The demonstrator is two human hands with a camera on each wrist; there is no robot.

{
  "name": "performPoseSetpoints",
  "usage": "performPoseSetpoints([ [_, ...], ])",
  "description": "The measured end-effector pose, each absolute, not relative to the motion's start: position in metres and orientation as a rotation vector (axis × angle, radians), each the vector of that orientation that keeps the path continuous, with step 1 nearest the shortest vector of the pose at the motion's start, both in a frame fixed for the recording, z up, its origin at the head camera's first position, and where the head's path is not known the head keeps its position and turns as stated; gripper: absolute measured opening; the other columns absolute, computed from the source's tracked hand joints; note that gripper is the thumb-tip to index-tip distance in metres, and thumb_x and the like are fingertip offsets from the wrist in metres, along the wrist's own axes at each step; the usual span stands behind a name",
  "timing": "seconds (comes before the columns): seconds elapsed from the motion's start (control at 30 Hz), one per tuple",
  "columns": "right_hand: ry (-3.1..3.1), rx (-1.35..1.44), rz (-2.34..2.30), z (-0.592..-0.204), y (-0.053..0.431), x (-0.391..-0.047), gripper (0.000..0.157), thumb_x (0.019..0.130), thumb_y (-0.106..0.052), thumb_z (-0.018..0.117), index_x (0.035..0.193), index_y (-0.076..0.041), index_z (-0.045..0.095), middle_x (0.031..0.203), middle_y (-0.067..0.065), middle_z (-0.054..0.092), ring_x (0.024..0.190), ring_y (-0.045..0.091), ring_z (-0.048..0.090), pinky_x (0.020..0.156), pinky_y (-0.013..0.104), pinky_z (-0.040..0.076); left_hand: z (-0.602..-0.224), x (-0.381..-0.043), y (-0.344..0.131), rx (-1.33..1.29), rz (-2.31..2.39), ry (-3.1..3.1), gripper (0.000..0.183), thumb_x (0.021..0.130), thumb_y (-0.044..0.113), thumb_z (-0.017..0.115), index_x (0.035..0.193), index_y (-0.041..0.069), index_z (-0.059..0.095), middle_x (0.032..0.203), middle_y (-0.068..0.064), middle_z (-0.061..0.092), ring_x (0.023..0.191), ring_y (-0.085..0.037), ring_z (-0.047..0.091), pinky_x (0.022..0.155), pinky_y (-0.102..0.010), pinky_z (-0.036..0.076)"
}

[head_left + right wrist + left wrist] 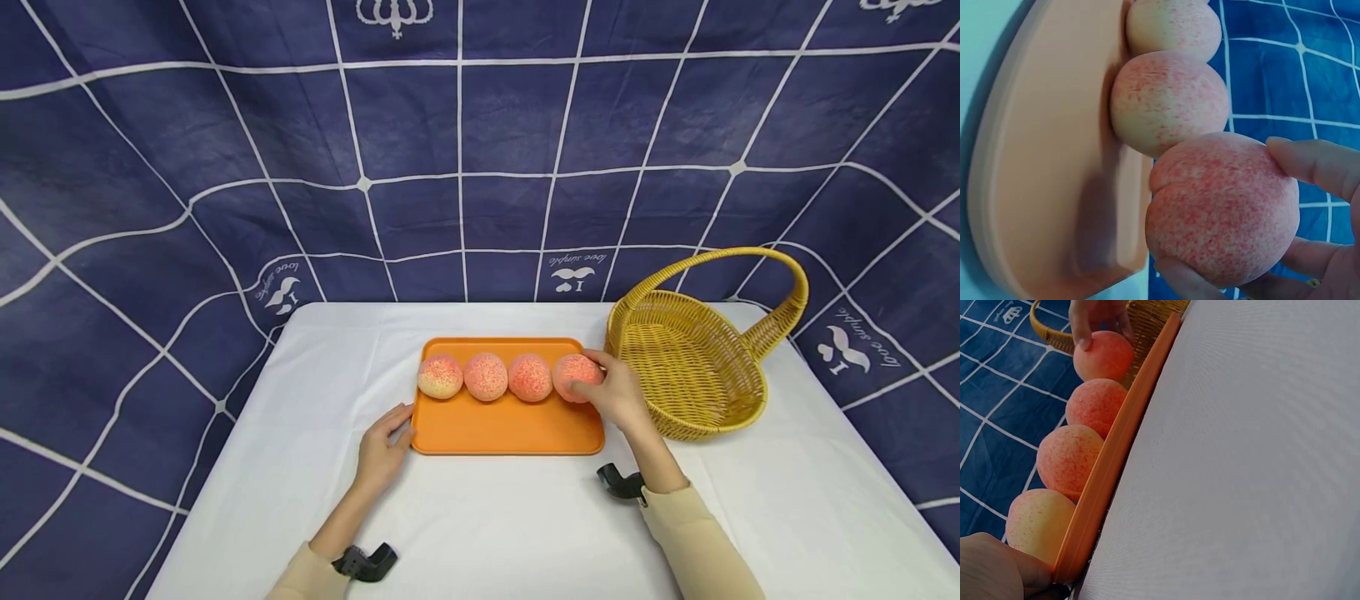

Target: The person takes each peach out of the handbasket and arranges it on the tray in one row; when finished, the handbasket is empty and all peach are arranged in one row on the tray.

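Observation:
Several pink-and-yellow peaches sit in a row along the far side of an orange tray [510,429]. My right hand [618,396] grips the rightmost peach [576,377] between thumb and fingers; in the right wrist view this peach [1225,209] fills the grasp. Whether it still touches the tray, I cannot tell. Next to it are a redder peach [530,377] and another peach [486,377]. At the left end lies a yellower peach [440,377]. My left hand [381,450] holds the tray's left edge, its fingertips partly hidden in the left wrist view.
A yellow wicker basket [686,367] with a tall arched handle stands right of the tray, close to my right hand. A white cloth [495,525] covers the table. Blue checked fabric [502,217] hangs behind and at both sides.

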State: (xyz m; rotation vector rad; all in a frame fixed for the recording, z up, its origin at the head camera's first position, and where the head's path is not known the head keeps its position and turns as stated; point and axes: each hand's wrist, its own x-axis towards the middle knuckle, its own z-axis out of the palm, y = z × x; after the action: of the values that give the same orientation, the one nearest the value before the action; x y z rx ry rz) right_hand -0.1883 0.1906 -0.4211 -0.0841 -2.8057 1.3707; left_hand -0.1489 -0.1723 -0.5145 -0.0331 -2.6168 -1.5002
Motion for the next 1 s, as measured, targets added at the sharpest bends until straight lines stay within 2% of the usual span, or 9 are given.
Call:
performPoseSetpoints([
  [0.2, -2.812, -0.105, 1.397, -0.425, 0.193, -0.191, 0.061, 0.081, -0.013, 0.074, 0.136, 0.004, 0.053, 0.135, 0.026, 0.056, 0.115, 0.035, 0.056, 0.092, 0.043, 0.051, -0.515, -0.148, -0.172, -0.049, -1.502, -2.603, 0.041, 0.09, 0.001, 0.064, 0.13, -0.001, 0.06, 0.14, -0.022, 0.054, 0.135, -0.036, 0.047, 0.116, -0.052, 0.033],
  [0.47, -2.804, -0.152, 1.448, -0.429, 0.196, -0.195, 0.062, 0.082, -0.014, 0.074, 0.138, 0.003, 0.051, 0.139, 0.026, 0.052, 0.115, 0.035, 0.058, 0.089, 0.038, 0.054, -0.515, -0.147, -0.174, -0.045, -1.491, -2.603, 0.041, 0.089, 0.0, 0.065, 0.13, -0.001, 0.061, 0.14, -0.022, 0.054, 0.135, -0.036, 0.047, 0.116, -0.051, 0.033],
  [0.73, -2.782, -0.193, 1.499, -0.435, 0.194, -0.199, 0.063, 0.082, -0.015, 0.074, 0.138, 0.002, 0.051, 0.139, 0.027, 0.052, 0.124, 0.039, 0.052, 0.102, 0.049, 0.048, -0.514, -0.145, -0.175, -0.027, -1.495, -2.614, 0.041, 0.09, 0.001, 0.065, 0.131, 0.0, 0.06, 0.141, -0.021, 0.054, 0.136, -0.036, 0.046, 0.117, -0.051, 0.032],
  [1.0, -2.81, -0.192, 1.461, -0.441, 0.193, -0.202, 0.063, 0.083, -0.016, 0.074, 0.138, 0.004, 0.051, 0.139, 0.028, 0.051, 0.126, 0.04, 0.05, 0.104, 0.051, 0.046, -0.514, -0.143, -0.175, -0.037, -1.489, -2.625, 0.041, 0.091, 0.001, 0.064, 0.131, 0.0, 0.06, 0.142, -0.021, 0.053, 0.136, -0.036, 0.046, 0.116, -0.052, 0.032],
])
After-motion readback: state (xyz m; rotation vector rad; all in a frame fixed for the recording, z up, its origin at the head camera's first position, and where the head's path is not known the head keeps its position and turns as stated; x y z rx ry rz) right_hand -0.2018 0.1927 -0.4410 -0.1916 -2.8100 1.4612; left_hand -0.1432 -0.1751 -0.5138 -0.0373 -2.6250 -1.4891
